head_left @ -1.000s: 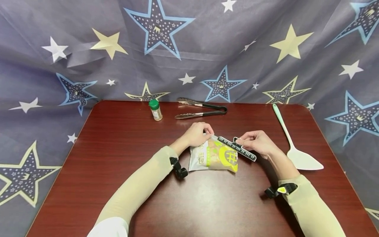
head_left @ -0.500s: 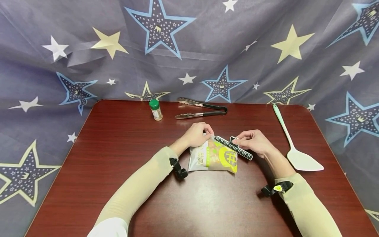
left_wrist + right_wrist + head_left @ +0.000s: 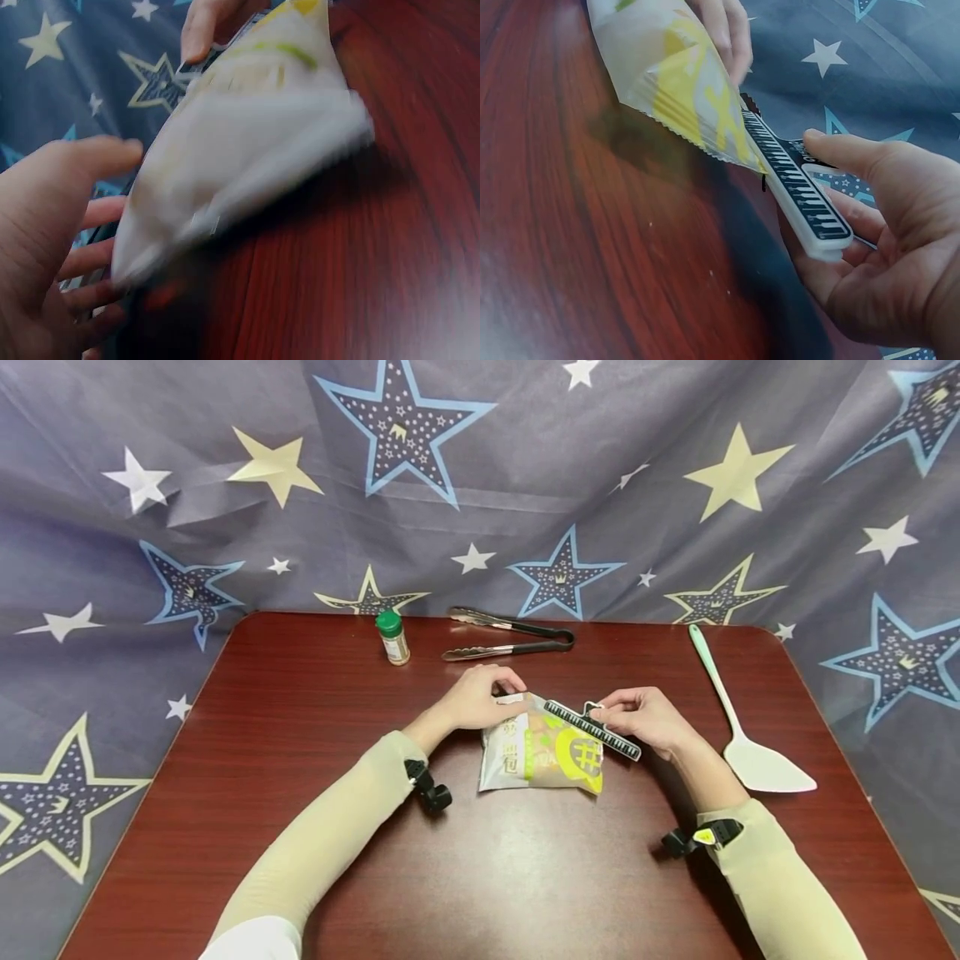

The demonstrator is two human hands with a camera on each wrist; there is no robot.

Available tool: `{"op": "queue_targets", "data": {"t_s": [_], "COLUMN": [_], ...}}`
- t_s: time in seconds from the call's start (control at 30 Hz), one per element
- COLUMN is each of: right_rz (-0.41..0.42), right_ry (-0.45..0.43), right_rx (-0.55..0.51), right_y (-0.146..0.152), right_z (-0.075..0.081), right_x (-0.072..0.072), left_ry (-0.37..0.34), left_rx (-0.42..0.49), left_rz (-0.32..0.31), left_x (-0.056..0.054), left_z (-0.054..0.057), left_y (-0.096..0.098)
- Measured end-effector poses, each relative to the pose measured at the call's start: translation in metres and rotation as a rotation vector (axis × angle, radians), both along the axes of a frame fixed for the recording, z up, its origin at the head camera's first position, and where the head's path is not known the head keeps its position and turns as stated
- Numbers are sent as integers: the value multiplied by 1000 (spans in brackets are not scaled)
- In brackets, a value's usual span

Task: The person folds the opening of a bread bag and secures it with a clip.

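Note:
A food bag point(image 3: 540, 752) with white, yellow and green print lies on the table in the head view. Along its top right edge sits a long bag clip point(image 3: 795, 176) with a piano-key pattern, slanting down to the right. My right hand point(image 3: 645, 718) pinches the clip's handle between thumb and fingers. At the bag's upper left corner is my left hand point(image 3: 480, 697). In the left wrist view its thumb stands apart from the blurred bag point(image 3: 247, 142), and the other fingers point(image 3: 97, 259) reach behind the bag's edge.
Metal tongs with black handles point(image 3: 525, 647) lie behind the bag. A green-capped seasoning bottle point(image 3: 393, 639) stands left of them. On the right lies a white spatula point(image 3: 761, 760) with a pale green handle. A star-patterned curtain point(image 3: 480, 485) hangs behind the table point(image 3: 300, 710).
The clip has moved left onto the bag's top edge with my right hand. My left hand has just shifted left and loosened from the bag's corner.

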State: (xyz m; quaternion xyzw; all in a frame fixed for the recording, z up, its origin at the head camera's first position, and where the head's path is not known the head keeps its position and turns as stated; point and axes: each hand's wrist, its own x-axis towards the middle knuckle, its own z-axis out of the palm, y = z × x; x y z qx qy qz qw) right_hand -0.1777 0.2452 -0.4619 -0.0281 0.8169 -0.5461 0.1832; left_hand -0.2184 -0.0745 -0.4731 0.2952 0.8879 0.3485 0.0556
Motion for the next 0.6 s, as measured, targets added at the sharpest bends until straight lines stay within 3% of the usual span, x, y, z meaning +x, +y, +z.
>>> {"op": "queue_targets", "data": {"t_s": [0.23, 0.37, 0.6], "right_rz": [3, 8, 3], "right_ry": [38, 51, 59], "right_rx": [13, 41, 72], "right_y": [6, 5, 0], "right_z": [2, 1, 1], "right_x": [0, 0, 1], "left_ry": [-17, -48, -50], "left_rx": [-21, 9, -13], "left_rz": [-60, -84, -80], "left_x": [10, 16, 22], "left_z": [4, 4, 7], "left_y": [-37, -40, -36]}}
